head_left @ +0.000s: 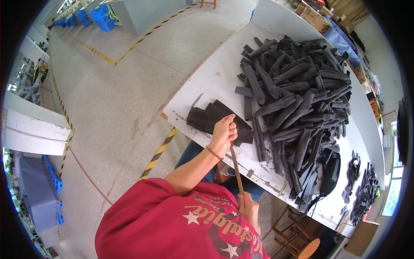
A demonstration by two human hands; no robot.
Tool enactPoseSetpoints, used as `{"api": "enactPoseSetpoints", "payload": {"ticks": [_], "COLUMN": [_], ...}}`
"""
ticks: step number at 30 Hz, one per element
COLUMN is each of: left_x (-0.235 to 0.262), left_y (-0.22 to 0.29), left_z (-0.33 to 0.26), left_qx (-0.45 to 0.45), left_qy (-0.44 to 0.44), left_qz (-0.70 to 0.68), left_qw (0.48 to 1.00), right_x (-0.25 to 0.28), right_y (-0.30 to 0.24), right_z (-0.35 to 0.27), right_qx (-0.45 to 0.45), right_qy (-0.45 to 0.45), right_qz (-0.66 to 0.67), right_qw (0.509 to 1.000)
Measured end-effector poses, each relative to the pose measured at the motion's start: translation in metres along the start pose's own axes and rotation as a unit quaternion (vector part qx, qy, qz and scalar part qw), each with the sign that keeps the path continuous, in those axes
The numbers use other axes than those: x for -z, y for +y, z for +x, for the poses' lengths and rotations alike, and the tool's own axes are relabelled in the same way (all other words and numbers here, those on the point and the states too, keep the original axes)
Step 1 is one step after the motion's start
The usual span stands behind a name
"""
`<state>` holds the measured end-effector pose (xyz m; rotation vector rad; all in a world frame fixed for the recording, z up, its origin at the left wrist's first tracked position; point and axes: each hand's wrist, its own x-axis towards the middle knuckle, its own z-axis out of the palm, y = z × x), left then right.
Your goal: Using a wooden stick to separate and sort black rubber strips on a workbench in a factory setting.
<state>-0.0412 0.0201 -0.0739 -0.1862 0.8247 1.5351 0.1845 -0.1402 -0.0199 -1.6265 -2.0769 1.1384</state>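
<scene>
A thin light-brown wooden stick (237, 170) runs between my two hands, over the near edge of the white table (198, 86). My left hand (225, 131) is closed in a fist around its upper end; whether some cloth is also inside the fist is hidden. Low against the red shirt, my right hand (249, 210) grips the lower end. Under and beside the left fist lies a small stack of flat black fabric strips (205, 116). A large heap of dark grey fabric tubes (297, 95) covers the table to the right.
A black lamp-like device (330, 172) with a cord stands right of the heap. Smaller dark piles (365, 194) lie farther right. Under the table edge is a wooden stool (308, 248). Yellow-black tape (159, 153) marks the floor; blue crates (103, 18) stand far off.
</scene>
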Motion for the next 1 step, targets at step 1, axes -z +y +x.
{"api": "enactPoseSetpoints", "payload": {"ticks": [1], "left_x": [0.0005], "left_y": [0.0003], "left_z": [0.0002], "left_qx": [0.000], "left_qy": [0.001], "left_qz": [-0.001], "left_qw": [1.000], "right_x": [0.0041], "right_y": [0.0039], "right_z": [-0.0038], "right_qx": [-0.015], "right_qy": [-0.017], "right_qz": [0.008], "right_qw": [1.000]}}
